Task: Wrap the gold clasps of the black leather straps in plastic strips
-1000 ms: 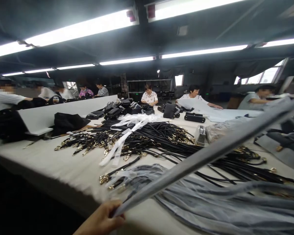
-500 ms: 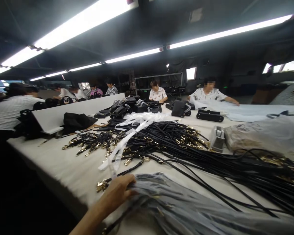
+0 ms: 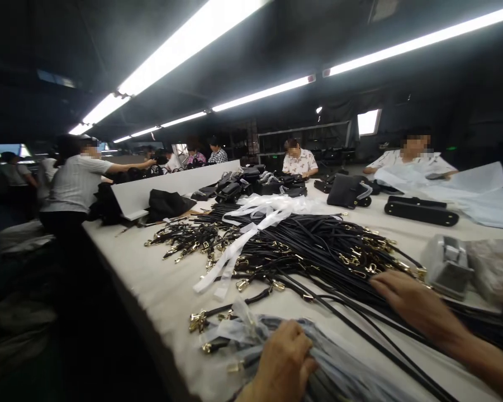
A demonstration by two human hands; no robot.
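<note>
My left hand (image 3: 283, 360) rests on a bundle of straps in clear plastic sleeves (image 3: 251, 335) at the near table edge, fingers curled over them. My right hand (image 3: 411, 304) lies flat with fingers stretched over a big pile of black straps with gold clips (image 3: 318, 251) spread across the white table (image 3: 159, 285). White ribbon strips (image 3: 238, 245) lie over the left part of the pile.
A grey tape dispenser (image 3: 446, 265) and a plastic bag (image 3: 497, 268) sit right of my right hand. Black bags (image 3: 347, 190) stand farther back. A white angled board (image 3: 171, 181) runs along the left. Several people work around the table; one in grey (image 3: 73, 184) stands at the left.
The view swung left and down. My left hand moved right along the sleeved bundle. My right hand came into view and settled on the black straps. The long grey strip is gone from view.
</note>
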